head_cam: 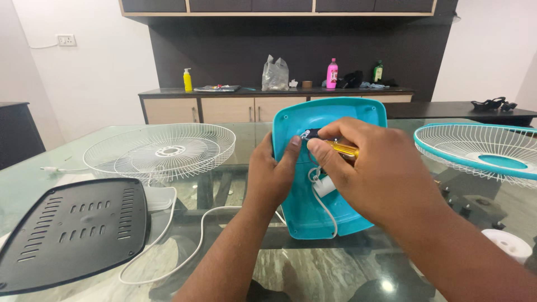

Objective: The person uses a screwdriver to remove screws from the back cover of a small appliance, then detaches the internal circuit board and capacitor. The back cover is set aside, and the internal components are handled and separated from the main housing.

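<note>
While the left hand (272, 173) clasps the teal housing (313, 212), the right hand (380, 173) pinches a yellow-handled screwdriver (344, 149).

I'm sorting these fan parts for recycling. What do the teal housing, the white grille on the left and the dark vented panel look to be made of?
Teal housing: likely moulded plastic, smooth with a soft sheen. White grille: seemingly thin metal wire with a white coating, judging by its fine radial spokes. Dark vented panel: probably matte black plastic with moulded slots, though painted metal can't be ruled out.

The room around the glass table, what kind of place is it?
Probably a home dining or living room used for a repair. A glass table holds fan parts: a white fan grille and a teal fan base. Behind is a sideboard with household bottles.
</note>
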